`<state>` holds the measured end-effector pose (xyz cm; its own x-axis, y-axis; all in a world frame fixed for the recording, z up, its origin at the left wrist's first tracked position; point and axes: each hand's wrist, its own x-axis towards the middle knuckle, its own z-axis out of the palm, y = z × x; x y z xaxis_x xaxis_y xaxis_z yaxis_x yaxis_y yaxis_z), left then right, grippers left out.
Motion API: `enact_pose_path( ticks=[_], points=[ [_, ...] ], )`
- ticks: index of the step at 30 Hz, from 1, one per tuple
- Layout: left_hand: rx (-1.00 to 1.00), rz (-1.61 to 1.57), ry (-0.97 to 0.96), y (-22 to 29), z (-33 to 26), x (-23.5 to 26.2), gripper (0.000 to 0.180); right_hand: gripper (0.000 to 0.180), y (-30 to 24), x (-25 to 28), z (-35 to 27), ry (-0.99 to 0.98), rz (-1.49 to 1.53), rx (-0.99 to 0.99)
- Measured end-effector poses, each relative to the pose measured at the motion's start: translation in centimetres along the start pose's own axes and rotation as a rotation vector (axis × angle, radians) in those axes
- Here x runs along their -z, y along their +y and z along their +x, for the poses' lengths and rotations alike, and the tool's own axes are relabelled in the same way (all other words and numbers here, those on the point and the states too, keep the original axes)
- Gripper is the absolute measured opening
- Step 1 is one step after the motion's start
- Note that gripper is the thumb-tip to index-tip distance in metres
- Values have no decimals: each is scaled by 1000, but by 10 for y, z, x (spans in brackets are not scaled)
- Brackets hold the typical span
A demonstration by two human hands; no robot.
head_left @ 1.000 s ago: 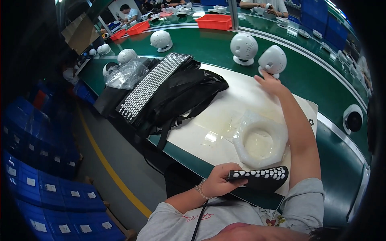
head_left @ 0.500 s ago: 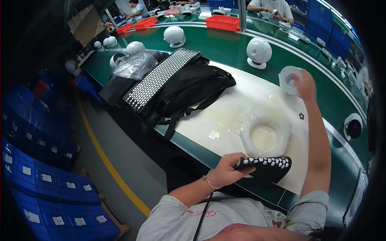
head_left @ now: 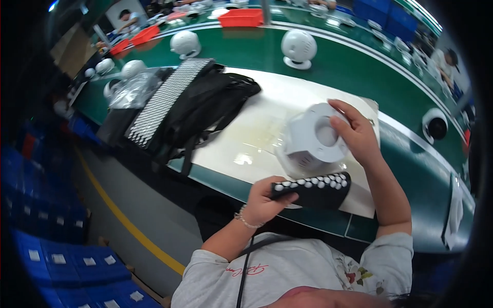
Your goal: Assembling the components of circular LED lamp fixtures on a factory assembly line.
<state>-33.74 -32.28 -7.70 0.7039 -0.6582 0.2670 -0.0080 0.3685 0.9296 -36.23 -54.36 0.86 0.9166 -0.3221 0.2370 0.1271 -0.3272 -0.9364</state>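
Observation:
In my right hand (head_left: 358,134) is a white plastic housing (head_left: 304,137) with a round opening. My thumb presses at the opening while the fingers lie over the rim. It is tilted over a ring wrapped in translucent plastic (head_left: 282,160), largely hiding it; whether they touch I cannot tell. My left hand (head_left: 266,204) grips a bent black sheet (head_left: 321,194) with white round pads along its top, just in front of the housing. Both hands are above a white board (head_left: 267,123) on the table.
Left on the table are a strip of white-dotted sheets (head_left: 167,100), a black fabric bag (head_left: 221,102) and a clear plastic bag (head_left: 136,92). Round white devices (head_left: 299,47) stand on the green conveyor (head_left: 241,46). Red trays (head_left: 241,18) and co-workers are beyond.
My right hand has brought the white housing from the board's far right edge to above the wrapped ring. The left hand still holds the dotted sheet. The whole view has shifted.

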Motion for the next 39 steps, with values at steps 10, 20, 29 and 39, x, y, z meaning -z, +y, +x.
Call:
enact_pose_path(
  ticks=[10,20,29,39],
  points=[
    [-154,-207,141,-10,1,-2,22,45,-19,12,-64,-249,-399,735],
    [-155,-242,195,-15,2,-5,23,40,-1,6,-64,-244,-230,540],
    [-142,-81,209,-6,4,-10,18,23,-19,6,-63,-208,-535,604],
    [-83,88,135,-8,0,-3,28,17,-20,6,-65,-215,-595,529]
  ],
)
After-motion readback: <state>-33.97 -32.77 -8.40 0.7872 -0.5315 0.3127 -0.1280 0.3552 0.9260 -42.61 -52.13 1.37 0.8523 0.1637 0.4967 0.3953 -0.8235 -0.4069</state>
